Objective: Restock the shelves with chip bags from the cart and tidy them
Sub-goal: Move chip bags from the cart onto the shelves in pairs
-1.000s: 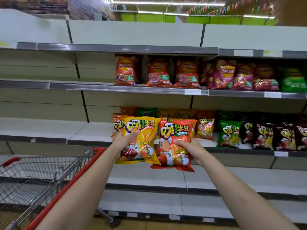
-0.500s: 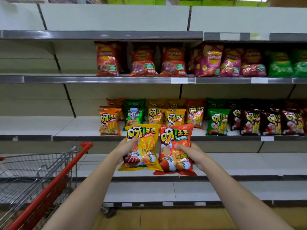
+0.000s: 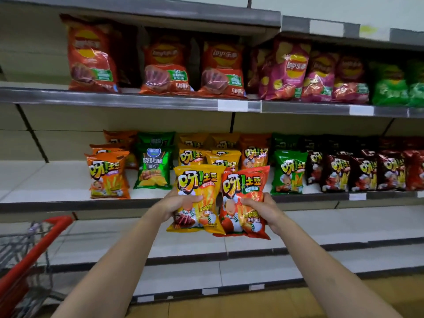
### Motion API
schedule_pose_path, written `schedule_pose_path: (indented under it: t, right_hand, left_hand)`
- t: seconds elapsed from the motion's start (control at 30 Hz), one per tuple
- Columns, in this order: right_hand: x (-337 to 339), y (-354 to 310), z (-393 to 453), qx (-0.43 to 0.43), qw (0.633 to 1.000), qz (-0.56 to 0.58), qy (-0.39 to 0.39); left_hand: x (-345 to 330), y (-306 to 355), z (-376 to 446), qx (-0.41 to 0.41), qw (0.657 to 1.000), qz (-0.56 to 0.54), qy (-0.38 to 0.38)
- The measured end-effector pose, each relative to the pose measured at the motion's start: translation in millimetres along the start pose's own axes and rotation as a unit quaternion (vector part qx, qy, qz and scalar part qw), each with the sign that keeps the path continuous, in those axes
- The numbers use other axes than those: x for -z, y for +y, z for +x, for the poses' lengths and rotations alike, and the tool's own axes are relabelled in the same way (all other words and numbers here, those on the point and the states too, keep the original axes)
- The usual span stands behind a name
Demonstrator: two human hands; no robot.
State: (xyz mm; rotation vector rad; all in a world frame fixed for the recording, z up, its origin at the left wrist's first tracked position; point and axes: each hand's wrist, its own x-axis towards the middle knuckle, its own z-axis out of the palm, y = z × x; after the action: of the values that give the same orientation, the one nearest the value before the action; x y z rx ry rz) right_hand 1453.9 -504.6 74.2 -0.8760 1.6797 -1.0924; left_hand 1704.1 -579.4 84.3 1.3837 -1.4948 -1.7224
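two bags are held up before the middle shelf (image 3: 57,204): left hand (image 3: 177,205) grips the yellow bag (image 3: 198,180), right hand (image 3: 259,208) the red bag (image 3: 243,187), edges overlapping; yellow bags (image 3: 206,157) stand right behind, bare shelf left of the orange bag (image 3: 106,175), cart (image 3: 29,253) lower left

Left hand (image 3: 181,204) covers lower-left print of yellow chip bag (image 3: 199,191); fingers behind bag hidden. Right hand (image 3: 259,208) covers right edge of red chip bag (image 3: 243,198). Yellow bag's right edge overlaps red one. Shopping cart (image 3: 34,255), down-left of left hand, cut by frame edge, contents unreadable. Green bags (image 3: 394,88), far up-right of right hand, blurred, cropped. Shelf price labels (image 3: 231,105) illegible.
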Motion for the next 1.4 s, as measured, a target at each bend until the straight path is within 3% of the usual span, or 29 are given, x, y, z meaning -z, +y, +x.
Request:
schedule_pose_path:
  t: [0.13,0.33,0.6,0.73,1.03,1.17,1.4]
  right_hand:
    - [-5.1,-13.5,59.9,-0.003,1.0,0.001,0.004]
    - [-12.3,-27.2,134.5,0.006,1.0,-0.002,0.023]
    - [-12.5,-31.0,182.6,-0.03,1.0,0.002,-0.002]
    - [-8.7,-31.2,195.1,-0.04,0.999,-0.016,0.0]
    - [-6.8,-27.8,199.4,-0.027,0.999,0.001,-0.029]
    - [-4.4,-31.5,195.8,-0.017,0.999,0.007,-0.044]
    - [9.7,-39.1,175.8,0.015,0.997,-0.017,-0.08]
  left_hand:
    - [15.0,11.1,61.5,-0.012,0.997,-0.063,0.041]
    - [44.6,22.1,143.0,-0.007,0.978,-0.062,0.199]
    - [58.6,18.0,223.2,0.047,0.967,0.019,0.249]
    - [53.8,13.9,234.3,0.073,0.965,0.032,0.249]
    - [77.6,-21.6,256.0,0.125,0.977,0.032,0.172]
    - [89.2,-51.4,277.6,0.119,0.968,0.039,0.217]
    - [30.1,37.0,170.6,0.144,0.935,0.108,0.305]
